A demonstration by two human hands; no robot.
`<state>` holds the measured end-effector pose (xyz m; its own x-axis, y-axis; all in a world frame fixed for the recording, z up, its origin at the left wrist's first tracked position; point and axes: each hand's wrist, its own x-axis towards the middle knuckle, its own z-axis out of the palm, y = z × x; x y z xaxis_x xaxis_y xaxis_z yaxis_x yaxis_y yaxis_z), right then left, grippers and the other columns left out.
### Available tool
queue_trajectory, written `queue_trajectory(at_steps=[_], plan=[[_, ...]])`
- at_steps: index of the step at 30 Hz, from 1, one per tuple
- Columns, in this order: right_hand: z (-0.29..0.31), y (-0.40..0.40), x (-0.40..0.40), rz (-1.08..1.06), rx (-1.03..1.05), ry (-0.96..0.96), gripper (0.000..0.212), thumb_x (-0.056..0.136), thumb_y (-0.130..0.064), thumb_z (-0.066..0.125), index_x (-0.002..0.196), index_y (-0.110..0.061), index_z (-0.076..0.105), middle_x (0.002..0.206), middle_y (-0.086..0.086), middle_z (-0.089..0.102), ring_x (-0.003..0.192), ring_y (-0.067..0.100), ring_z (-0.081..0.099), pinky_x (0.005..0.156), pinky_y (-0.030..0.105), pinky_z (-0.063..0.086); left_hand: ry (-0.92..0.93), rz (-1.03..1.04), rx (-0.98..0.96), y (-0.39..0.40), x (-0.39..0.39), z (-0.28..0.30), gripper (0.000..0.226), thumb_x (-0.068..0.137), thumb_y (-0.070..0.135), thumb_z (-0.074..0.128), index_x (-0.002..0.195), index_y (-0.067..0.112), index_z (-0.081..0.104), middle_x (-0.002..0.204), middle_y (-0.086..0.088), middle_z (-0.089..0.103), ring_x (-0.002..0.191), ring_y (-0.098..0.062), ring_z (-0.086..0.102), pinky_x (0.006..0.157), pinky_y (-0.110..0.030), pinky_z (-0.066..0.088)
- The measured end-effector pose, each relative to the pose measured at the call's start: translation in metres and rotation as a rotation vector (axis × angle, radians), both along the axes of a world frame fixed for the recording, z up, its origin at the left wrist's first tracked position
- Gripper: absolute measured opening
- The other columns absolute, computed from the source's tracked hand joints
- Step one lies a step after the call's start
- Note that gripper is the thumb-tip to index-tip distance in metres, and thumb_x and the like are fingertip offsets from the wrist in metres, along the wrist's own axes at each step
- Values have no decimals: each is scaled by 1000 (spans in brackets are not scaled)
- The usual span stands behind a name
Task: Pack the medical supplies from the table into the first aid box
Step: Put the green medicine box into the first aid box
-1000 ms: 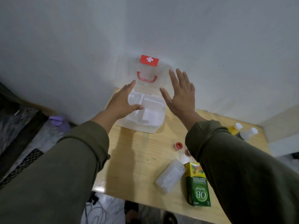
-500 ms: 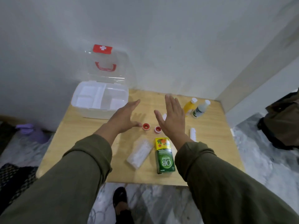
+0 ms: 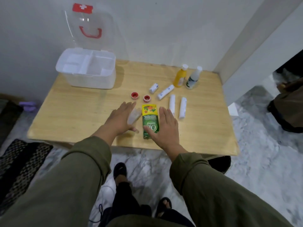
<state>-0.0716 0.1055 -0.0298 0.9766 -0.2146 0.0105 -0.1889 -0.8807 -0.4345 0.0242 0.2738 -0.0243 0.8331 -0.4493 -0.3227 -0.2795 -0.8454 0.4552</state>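
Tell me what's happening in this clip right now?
A person is packing supplies into a first aid box, which stands open at the table's far left. Nothing looks packed yet. Both hands are open and holding nothing: the left hand is over a clear packet, the right hand partly over a green carton. Bandage rolls, tape rolls and two bottles wait on the table.

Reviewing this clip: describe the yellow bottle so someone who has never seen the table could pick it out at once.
Start at the wooden table and go to its far right corner, away from the open first aid box. Two upright bottles stand there side by side; the yellow bottle is the left one. It has a white cap and a yellow body, whereas the white bottle beside it is pale with dark print.
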Motion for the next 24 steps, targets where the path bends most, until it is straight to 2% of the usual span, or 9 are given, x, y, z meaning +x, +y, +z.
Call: queue_trajectory(at_steps=[3, 6, 8, 11, 13, 15, 18, 22, 24], plan=[[-8, 10, -13, 19, 14, 21, 108, 65, -79, 27, 147, -10, 16, 156, 6, 20, 146, 23, 10, 115, 50, 18, -40, -36, 115, 0, -16, -12, 113, 69, 38, 78, 149, 30, -2, 160, 4, -3, 147, -19, -7, 117, -47, 12], [-13, 13, -17, 31, -15, 76, 106, 71, -78, 41, 148, -10, 11, 158, 5, 14, 146, 22, 5, 116, 51, 11, -56, -53, 145, -3, -25, -16, 111, 72, 39, 76, 148, 31, -4, 159, 5, -7, 146, -18, -11, 117, -48, 7], [-16, 13, -18, 24, -43, 95, 104, 75, -75, 46, 148, -10, 9, 158, 5, 13, 146, 22, 3, 116, 51, 10, -71, -71, 161, -7, -25, -15, 109, 74, 38, 75, 148, 29, -5, 159, 5, -7, 146, -18, -11, 117, -48, 7], [-17, 12, -18, 4, -49, 107, 105, 70, -80, 32, 148, -11, 14, 157, 5, 16, 146, 23, 5, 116, 51, 12, -82, -80, 157, -13, -17, -7, 110, 74, 34, 76, 149, 26, -4, 160, 4, -3, 147, -18, -10, 116, -49, 8], [-18, 8, -17, 9, -30, 92, 97, 75, -73, 41, 147, -12, 18, 155, 6, 21, 146, 24, 8, 115, 51, 15, -83, -84, 137, -18, -12, -1, 110, 74, 31, 76, 149, 26, -3, 160, 5, 0, 147, -18, -8, 116, -49, 8], [-18, 2, -18, 9, -14, 54, 92, 74, -67, 48, 145, -14, 25, 149, 9, 31, 143, 28, 17, 113, 51, 23, -90, -99, 124, -25, -6, 4, 107, 75, 29, 75, 149, 27, -2, 160, 3, 4, 147, -18, -5, 116, -49, 8], [-18, -8, -17, 21, -23, 43, 92, 67, -65, 41, 143, -14, 31, 137, 10, 45, 136, 33, 29, 106, 50, 31, -95, -134, 132, -37, 1, 10, 101, 78, 26, 73, 149, 29, 0, 159, -5, 9, 147, -20, 2, 116, -46, 9], [-14, -23, -12, 51, -12, 102, 83, 78, -47, 58, 146, -17, 22, 143, 6, 40, 140, 27, 20, 107, 45, 27, -137, -161, 142, -49, 6, 12, 88, 82, 27, 69, 149, 28, 13, 156, -10, 19, 142, -28, 20, 113, -40, 18], [-13, -30, -10, 38, -12, 106, 82, 79, -41, 61, 146, -15, 20, 143, 8, 39, 137, 27, 25, 105, 44, 30, -177, -186, 160, -51, 8, 9, 79, 83, 32, 67, 147, 27, 21, 150, -8, 31, 137, -26, 28, 108, -37, 25]])
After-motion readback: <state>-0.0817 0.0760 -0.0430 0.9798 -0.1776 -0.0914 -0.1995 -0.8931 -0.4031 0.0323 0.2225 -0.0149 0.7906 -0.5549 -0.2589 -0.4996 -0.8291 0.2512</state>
